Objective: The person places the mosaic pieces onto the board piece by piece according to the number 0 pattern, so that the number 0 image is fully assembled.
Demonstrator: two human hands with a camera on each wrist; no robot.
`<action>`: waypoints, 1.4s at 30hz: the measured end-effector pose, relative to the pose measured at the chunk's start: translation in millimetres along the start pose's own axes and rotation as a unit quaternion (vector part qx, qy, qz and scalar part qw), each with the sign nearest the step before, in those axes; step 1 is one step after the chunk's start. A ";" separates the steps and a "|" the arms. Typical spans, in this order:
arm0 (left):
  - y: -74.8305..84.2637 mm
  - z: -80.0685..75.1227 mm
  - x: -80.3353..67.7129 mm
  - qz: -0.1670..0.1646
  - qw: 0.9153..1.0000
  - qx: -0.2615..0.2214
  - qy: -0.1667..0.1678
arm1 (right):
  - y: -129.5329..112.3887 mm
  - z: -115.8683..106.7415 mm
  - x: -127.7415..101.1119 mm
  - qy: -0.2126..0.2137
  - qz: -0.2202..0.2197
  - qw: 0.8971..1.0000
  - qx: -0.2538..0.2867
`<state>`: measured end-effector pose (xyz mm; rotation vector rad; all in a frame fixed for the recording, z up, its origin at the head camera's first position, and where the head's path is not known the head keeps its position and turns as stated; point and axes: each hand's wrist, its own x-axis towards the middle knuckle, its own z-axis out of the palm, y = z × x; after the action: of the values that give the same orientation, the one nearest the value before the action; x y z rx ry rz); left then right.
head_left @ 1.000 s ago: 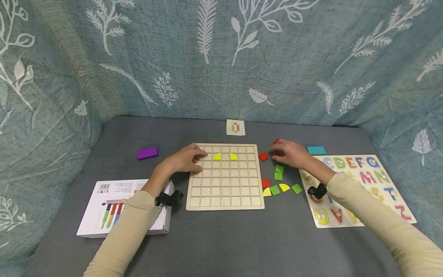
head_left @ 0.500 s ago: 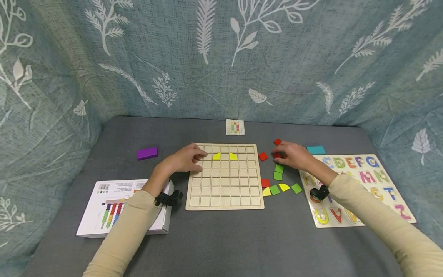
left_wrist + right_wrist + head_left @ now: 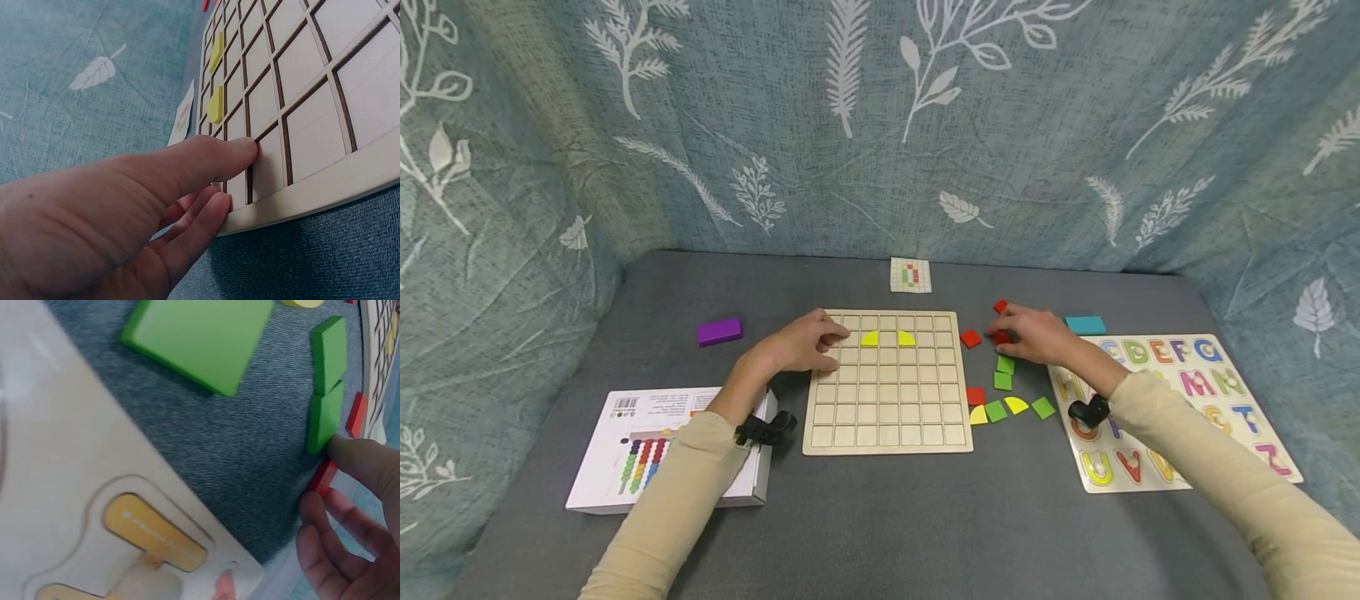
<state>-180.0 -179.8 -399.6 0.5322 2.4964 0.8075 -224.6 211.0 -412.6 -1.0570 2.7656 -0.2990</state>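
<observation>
At frame centre the grid board (image 3: 887,383) is steadied by the flat-fingered left hand (image 3: 801,343), while a red tile (image 3: 1001,337), right of it among green tiles (image 3: 1003,372), is pinched by the right hand (image 3: 1033,333).

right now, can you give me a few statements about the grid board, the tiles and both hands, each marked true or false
1. Two yellow tiles sit in the grid board. True.
2. The left hand rests on the alphabet puzzle. False: it rests on the grid board's left edge.
3. The right hand has its grip on a red tile. True.
4. The purple block lies inside the grid board. False: it lies on the table, left of the board.
5. Every loose tile right of the board is red. False: green tiles lie there too.
</observation>
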 end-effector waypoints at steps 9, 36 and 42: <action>-1.5 0.4 -0.8 0.005 1.000 -0.003 -0.001 | -4.5 -4.2 0.5 -0.017 -0.002 1.000 -0.001; -1.3 3.6 -1.0 0.001 1.000 0.004 0.003 | -3.9 0.8 0.8 0.001 -0.002 1.000 -0.006; -1.4 3.2 -1.2 0.001 1.000 0.004 0.002 | -3.9 2.9 0.6 0.009 -0.002 1.000 -0.006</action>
<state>-177.6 -180.0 -402.4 0.5369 2.5046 0.7996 -221.9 207.3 -414.5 -1.0689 2.7834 -0.2946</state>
